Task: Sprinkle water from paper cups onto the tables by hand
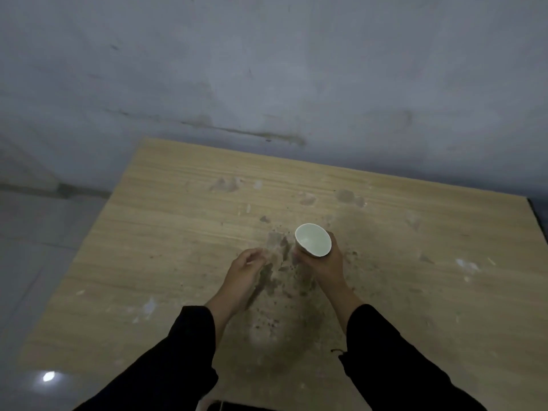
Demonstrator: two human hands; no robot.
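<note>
A white paper cup [313, 239] is held over the middle of a light wooden table [166, 232], its mouth tilted toward me. My right hand [324, 264] is wrapped around its lower side. My left hand [246, 269] hovers just left of the cup, fingers loosely curled and apart, holding nothing. Dark wet splashes and drops [274, 280] mark the tabletop between and below both hands. Whether any water lies in the cup cannot be made out.
A grey stained wall [267, 69] rises right behind the table's far edge. Grey floor [38, 262] lies to the left, with a bright light reflection [49, 376] near the table's front left corner. The table's right edge [538, 221] is dark.
</note>
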